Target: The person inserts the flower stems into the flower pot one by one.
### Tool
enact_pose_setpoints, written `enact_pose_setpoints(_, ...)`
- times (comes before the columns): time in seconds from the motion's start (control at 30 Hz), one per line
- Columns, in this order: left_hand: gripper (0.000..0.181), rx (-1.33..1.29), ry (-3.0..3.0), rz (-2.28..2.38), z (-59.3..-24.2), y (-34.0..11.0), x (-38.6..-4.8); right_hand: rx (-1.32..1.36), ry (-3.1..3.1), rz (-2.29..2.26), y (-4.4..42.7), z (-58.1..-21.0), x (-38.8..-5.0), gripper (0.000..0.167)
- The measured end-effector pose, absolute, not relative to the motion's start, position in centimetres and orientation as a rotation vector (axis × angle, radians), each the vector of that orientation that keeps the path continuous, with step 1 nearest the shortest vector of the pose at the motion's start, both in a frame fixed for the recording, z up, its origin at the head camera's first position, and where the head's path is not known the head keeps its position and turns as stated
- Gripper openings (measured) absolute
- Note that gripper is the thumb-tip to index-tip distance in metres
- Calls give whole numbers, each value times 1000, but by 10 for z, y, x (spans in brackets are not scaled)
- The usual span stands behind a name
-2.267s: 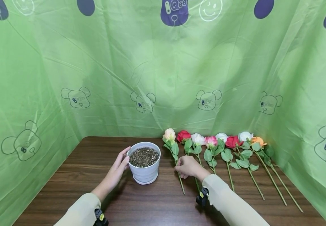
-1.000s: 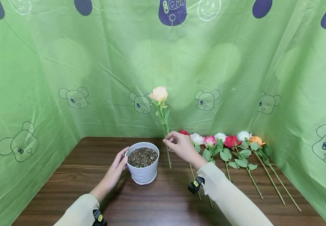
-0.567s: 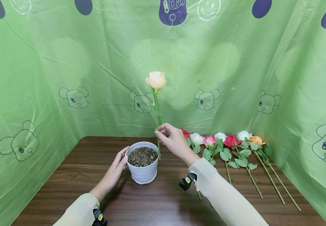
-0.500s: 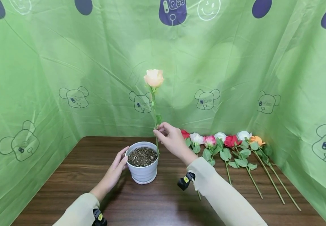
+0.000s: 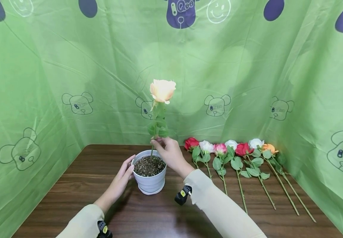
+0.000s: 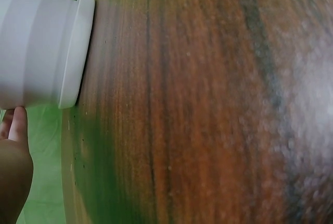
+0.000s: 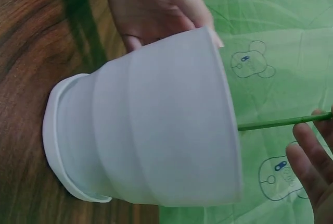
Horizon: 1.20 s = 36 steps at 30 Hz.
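A white pot (image 5: 150, 182) filled with dark soil (image 5: 149, 166) stands on its saucer. My left hand (image 5: 119, 183) rests with its fingers against the pot's left side, the thumb near the rim. Above the pot, my right hand (image 5: 171, 154) pinches the green stem (image 7: 270, 124) of a peach rose (image 5: 162, 90). That rose stands nearly upright, and its stem's lower end meets the soil; how deep it reaches is hidden. In the left wrist view the pot (image 6: 31, 47) shows from the side, with fingers (image 6: 18, 125) touching it.
Several roses lie in a row to the right of the pot, among them a red rose (image 5: 191, 143), a white rose (image 5: 256, 143) and an orange rose (image 5: 269, 148). A green curtain (image 5: 189, 66) surrounds the brown wooden table (image 5: 79, 185).
My right hand picked up the peach rose from the table, raised it upright and carried it left over the pot, then lowered its stem to the soil. My left hand has stayed at the pot.
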State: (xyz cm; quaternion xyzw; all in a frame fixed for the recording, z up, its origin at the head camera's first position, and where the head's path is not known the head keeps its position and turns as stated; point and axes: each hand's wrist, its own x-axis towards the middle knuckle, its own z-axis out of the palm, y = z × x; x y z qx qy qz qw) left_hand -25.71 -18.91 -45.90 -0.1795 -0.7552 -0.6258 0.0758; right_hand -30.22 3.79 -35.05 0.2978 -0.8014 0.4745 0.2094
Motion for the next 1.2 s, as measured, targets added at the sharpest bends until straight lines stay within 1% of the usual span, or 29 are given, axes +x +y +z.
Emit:
enact_pose_setpoints(0.2,49,-534,-2268,-1872,-457,-190,-257,847,-2233,1331,28,-356,-306,20)
enact_pose_setpoints(0.73,48,-570,-2258,-1864,-459,-191,-258,802,-2356,1305,4,-372,-312,24)
enact_pose_setpoints(0.87,49,-559,-2263,-1874,-459,-191,-258,804,-2370,1278,1,-377,-314,21)
enact_pose_setpoints(1.07,48,-567,-2256,-1892,-460,-190,-258,896,-2318,1160,-2,-384,-315,13)
enact_pose_setpoints(1.2,48,-560,-2257,-1881,-460,-190,-258,890,-2315,1081,-3,-387,-316,12)
